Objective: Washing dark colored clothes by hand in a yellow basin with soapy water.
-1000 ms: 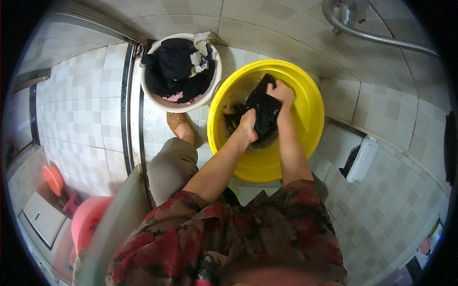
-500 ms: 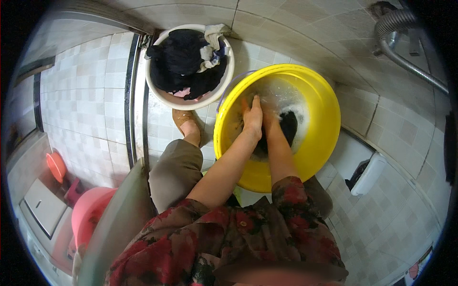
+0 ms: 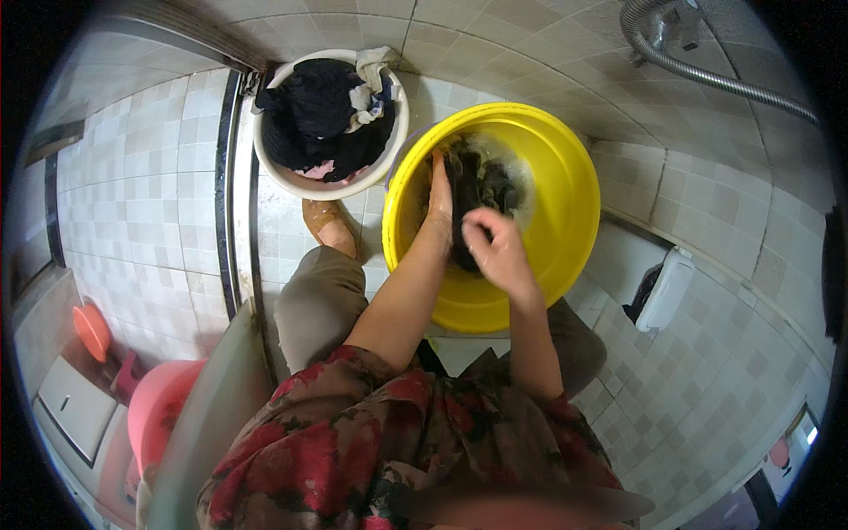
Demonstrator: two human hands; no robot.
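A wet black cloth [image 3: 461, 190] lies in the large yellow tub [image 3: 565, 190] in front of me, with cloudy, sudsy water around it. My left hand [image 3: 439, 193] is down inside the tub on its left side, holding the cloth's left edge; its fingertips are partly hidden by the cloth and water. Above the near part of the cloth is my right hand [image 3: 499, 252], its fingers curled in. Whether a fold of cloth is caught in those fingers is hidden.
A white basin [image 3: 402, 132] heaped with dark clothes [image 3: 322, 106] and a pale cloth [image 3: 367, 93] stands left of the tub. Further left are a door frame [image 3: 238, 177] and a pink tub [image 3: 150, 406]. A metal shower hose [image 3: 724, 86] hangs upper right; a white container [image 3: 664, 290] stands at the right.
My right hand has come up out of the water and back toward me, its fingers curling. The left hand stays low in the tub, and more black cloth shows beside it.
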